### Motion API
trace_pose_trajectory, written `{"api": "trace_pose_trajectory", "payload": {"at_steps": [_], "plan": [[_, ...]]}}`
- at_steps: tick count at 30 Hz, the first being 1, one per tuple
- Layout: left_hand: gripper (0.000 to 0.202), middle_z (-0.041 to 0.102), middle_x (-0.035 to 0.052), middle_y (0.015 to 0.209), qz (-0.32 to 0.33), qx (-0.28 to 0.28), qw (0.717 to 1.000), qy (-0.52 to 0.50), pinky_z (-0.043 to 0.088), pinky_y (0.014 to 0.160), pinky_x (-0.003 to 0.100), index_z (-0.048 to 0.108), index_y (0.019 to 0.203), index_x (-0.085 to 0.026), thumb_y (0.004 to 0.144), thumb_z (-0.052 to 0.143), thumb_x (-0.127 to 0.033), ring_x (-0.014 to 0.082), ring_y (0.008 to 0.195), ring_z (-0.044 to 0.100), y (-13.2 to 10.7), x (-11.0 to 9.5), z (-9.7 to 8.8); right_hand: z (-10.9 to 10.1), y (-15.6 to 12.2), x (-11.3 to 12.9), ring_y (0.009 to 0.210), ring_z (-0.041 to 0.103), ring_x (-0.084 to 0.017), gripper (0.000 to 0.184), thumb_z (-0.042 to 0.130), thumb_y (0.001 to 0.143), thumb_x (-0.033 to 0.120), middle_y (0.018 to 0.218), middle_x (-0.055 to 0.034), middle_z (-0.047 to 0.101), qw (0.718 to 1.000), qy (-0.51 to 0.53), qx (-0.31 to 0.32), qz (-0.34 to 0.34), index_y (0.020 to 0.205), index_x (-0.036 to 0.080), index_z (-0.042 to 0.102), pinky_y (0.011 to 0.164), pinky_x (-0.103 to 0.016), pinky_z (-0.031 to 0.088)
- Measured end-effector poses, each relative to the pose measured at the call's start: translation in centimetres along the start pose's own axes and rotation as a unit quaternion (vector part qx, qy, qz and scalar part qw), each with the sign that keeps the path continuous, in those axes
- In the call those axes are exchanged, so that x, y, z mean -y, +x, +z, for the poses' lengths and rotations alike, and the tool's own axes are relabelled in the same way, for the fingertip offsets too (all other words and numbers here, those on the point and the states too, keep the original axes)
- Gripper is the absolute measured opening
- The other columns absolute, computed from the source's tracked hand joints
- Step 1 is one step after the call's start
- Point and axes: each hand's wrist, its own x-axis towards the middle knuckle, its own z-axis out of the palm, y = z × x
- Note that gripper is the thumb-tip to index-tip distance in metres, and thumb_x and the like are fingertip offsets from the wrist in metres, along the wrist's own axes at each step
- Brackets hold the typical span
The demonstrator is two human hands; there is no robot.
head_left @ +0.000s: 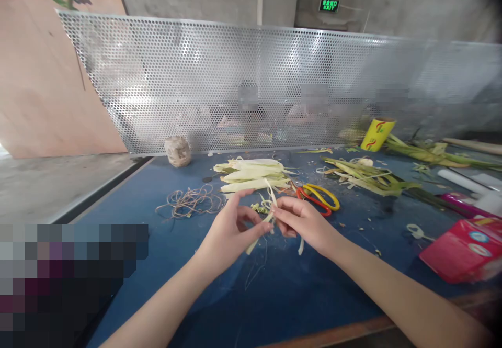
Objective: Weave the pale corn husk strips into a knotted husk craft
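Over the blue table (274, 295), my left hand (231, 227) and my right hand (300, 222) meet, both pinching a thin pale husk strip (269, 206) between their fingertips. The strip sticks up above the fingers and hangs down below them. Just behind the hands lies a pile of pale husk strips (253, 175). Red and yellow scissors (317, 196) rest right of that pile, near my right hand.
A loose coil of brown twine (188, 201) and a twine ball (178, 150) lie at left. Green leaves and husk scraps (364, 175), a yellow cup (377, 134) and a red packet (463, 248) sit at right. A perforated metal screen (251, 86) closes the back.
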Motion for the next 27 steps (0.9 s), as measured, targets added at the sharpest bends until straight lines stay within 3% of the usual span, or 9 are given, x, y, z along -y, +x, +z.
{"api": "trace_pose_trajectory", "payload": {"at_steps": [3, 8, 13, 15, 17, 20, 23, 27], "plan": [[0.059, 0.052, -0.0062, 0.063, 0.013, -0.006, 1.000, -0.026, 0.038, 0.051, 0.022, 0.036, 0.117, -0.017, 0.066, 0.066, -0.025, 0.0081, 0.054, 0.048, 0.1, -0.1, -0.2, -0.1, 0.1, -0.1, 0.039, 0.035, -0.004, 0.025, 0.052, 0.082, 0.037, 0.047, 0.0068, 0.045, 1.000, 0.006, -0.004, 0.000, 0.067, 0.016, 0.048, 0.040, -0.019, 0.026], [0.044, 0.056, -0.0068, 0.060, 0.018, -0.067, 0.996, -0.060, 0.036, 0.050, 0.018, 0.040, 0.100, -0.019, 0.066, 0.067, -0.024, 0.0059, 0.052, 0.049, 0.5, -0.2, -1.0, -0.3, 0.4, -0.3, 0.038, 0.030, -0.003, 0.025, 0.055, 0.079, 0.037, 0.044, 0.0088, 0.038, 0.997, 0.048, -0.053, -0.011, 0.066, 0.016, 0.050, 0.039, -0.019, 0.023], [0.044, 0.058, -0.0057, 0.060, 0.038, -0.151, 0.983, -0.098, 0.038, 0.046, 0.018, 0.038, 0.095, -0.020, 0.064, 0.069, -0.027, 0.0078, 0.051, 0.051, 0.9, -0.1, -0.9, -0.2, 0.4, 0.1, 0.036, 0.028, -0.003, 0.026, 0.058, 0.078, 0.037, 0.043, 0.0080, 0.040, 0.989, 0.147, -0.018, 0.022, 0.067, 0.015, 0.051, 0.040, -0.019, 0.020], [0.040, 0.059, -0.0037, 0.061, 0.041, -0.137, 0.981, -0.133, 0.041, 0.048, 0.022, 0.038, 0.100, -0.019, 0.071, 0.061, -0.035, 0.0115, 0.056, 0.055, 0.7, 0.0, -0.4, -0.1, 0.3, 0.3, 0.037, 0.030, -0.002, 0.025, 0.059, 0.078, 0.037, 0.047, 0.0064, 0.046, 0.976, 0.211, 0.014, 0.044, 0.072, 0.014, 0.052, 0.041, -0.019, 0.021], [0.038, 0.062, 0.0009, 0.071, 0.028, -0.082, 0.982, -0.169, 0.045, 0.055, 0.027, 0.037, 0.106, -0.019, 0.079, 0.050, -0.040, 0.0150, 0.066, 0.059, 0.4, 0.2, 0.1, -0.1, 0.2, 0.4, 0.038, 0.031, -0.002, 0.022, 0.060, 0.077, 0.035, 0.051, 0.0058, 0.049, 0.967, 0.248, 0.034, 0.043, 0.079, 0.014, 0.053, 0.043, -0.020, 0.023], [0.050, 0.063, 0.0027, 0.079, 0.051, -0.007, 0.986, -0.157, 0.045, 0.068, 0.029, 0.032, 0.117, -0.018, 0.076, 0.057, -0.031, 0.0152, 0.078, 0.059, 0.0, 0.6, 0.9, 0.1, 0.1, 0.1, 0.038, 0.032, -0.002, 0.019, 0.063, 0.076, 0.029, 0.049, 0.0065, 0.049, 0.971, 0.235, 0.038, 0.010, 0.084, 0.015, 0.053, 0.043, -0.020, 0.023], [0.079, 0.061, -0.0001, 0.078, 0.067, -0.013, 0.988, -0.137, 0.045, 0.074, 0.032, 0.015, 0.130, -0.019, 0.069, 0.064, -0.021, 0.0143, 0.075, 0.058, 0.0, 1.3, 1.3, 0.2, 0.1, -0.2, 0.041, 0.036, -0.003, 0.020, 0.064, 0.074, 0.028, 0.052, 0.0057, 0.050, 0.984, 0.174, 0.044, -0.003, 0.083, 0.016, 0.052, 0.042, -0.019, 0.024], [0.079, 0.056, -0.0055, 0.064, 0.068, -0.020, 0.991, -0.109, 0.044, 0.065, 0.029, 0.016, 0.131, -0.018, 0.069, 0.064, -0.020, 0.0115, 0.062, 0.054, 0.4, 1.9, 1.2, 0.3, 0.1, -0.2, 0.042, 0.037, -0.004, 0.024, 0.065, 0.072, 0.033, 0.052, 0.0069, 0.048, 0.996, 0.089, 0.021, -0.002, 0.080, 0.016, 0.050, 0.042, -0.019, 0.027]]}}
